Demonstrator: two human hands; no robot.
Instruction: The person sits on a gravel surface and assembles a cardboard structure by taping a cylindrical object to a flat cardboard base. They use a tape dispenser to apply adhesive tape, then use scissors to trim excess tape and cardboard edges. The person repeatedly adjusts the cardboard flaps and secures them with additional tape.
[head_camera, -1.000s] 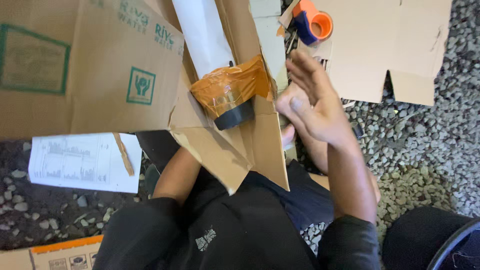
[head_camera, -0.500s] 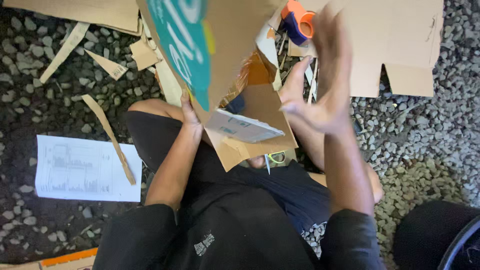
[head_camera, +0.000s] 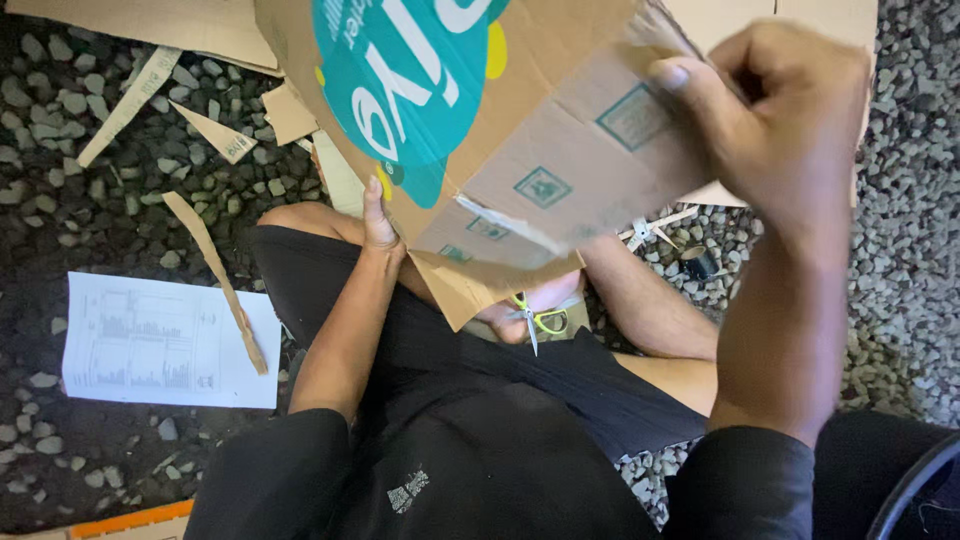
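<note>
A large brown cardboard box (head_camera: 560, 150) with a teal and yellow printed patch is held up in front of me, over my lap. My left hand (head_camera: 380, 222) grips its lower left edge, fingers hidden behind the panel. My right hand (head_camera: 780, 120) is closed on the box's upper right side, near a torn flap. Under the box, a pair of scissors (head_camera: 535, 320) with yellow-green handles lies on my lap, close to my crossed legs.
A white printed paper sheet (head_camera: 160, 340) lies on the pebbled ground at left, with a long cardboard strip (head_camera: 220, 280) beside it. More cardboard scraps (head_camera: 215, 135) lie at upper left. A small dark roll (head_camera: 697, 262) sits on the pebbles at right.
The box has been turned and swung to the right, so its teal printed side now faces me. My right hand has risen and closed on its upper right part. The orange tape dispenser is out of sight.
</note>
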